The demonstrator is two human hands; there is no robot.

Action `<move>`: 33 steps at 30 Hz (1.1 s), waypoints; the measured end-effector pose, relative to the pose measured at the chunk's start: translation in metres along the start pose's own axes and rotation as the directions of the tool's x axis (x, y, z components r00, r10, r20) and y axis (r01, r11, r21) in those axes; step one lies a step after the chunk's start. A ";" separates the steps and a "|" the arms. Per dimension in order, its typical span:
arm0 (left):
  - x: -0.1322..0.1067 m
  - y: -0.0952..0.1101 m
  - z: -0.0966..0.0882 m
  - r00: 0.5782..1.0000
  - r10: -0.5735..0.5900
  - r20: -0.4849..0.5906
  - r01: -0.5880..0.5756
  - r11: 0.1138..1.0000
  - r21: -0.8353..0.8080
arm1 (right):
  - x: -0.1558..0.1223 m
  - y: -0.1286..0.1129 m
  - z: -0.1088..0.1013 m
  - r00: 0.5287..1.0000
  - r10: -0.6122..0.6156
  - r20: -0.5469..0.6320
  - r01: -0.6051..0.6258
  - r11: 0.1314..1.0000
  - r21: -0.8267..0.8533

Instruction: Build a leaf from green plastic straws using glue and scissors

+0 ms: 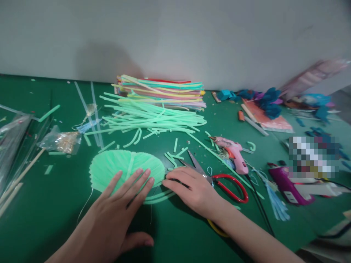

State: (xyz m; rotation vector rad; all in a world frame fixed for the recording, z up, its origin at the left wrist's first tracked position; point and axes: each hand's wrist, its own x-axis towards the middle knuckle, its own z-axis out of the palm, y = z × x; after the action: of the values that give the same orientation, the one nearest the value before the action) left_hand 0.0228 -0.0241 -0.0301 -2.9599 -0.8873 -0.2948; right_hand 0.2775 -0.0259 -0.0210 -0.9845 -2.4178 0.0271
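A flat, fan-like piece made of pale green straws (115,166) lies on the green table (55,219). My left hand (120,208) rests on its near edge with the fingers stretched out flat and the thumb apart. My right hand (192,188) lies just right of the piece, fingers together, its fingertips pressing on the curved green straw ends at the piece's right edge. Red-handled scissors (219,180) lie partly under and beside my right hand.
A heap of loose green straws (153,118) and a stack of coloured straws (164,91) sit by the wall. A pink glue gun (233,153), a purple glue gun (287,186), blue paper scraps (268,100), wooden sticks (16,182) and plastic bags (61,140) lie around.
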 end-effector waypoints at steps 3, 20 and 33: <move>-0.004 -0.001 0.001 1.000 -0.004 0.023 0.004 1.000 -0.030 | 0.000 0.000 0.000 1.000 0.007 0.019 -0.007 1.000 0.007; 0.005 0.004 -0.003 1.000 0.025 0.012 -0.025 0.998 -0.061 | -0.001 -0.002 0.002 0.998 0.065 0.020 -0.065 0.998 0.013; 0.008 0.004 0.005 0.999 0.047 -0.006 -0.047 0.992 -0.117 | -0.002 0.000 0.000 0.996 0.078 0.043 -0.082 0.993 0.080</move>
State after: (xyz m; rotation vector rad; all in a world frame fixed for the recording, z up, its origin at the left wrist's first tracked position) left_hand 0.0324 -0.0228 -0.0330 -3.0811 -0.8262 -0.3609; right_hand 0.2786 -0.0272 -0.0223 -1.0523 -2.3917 0.1746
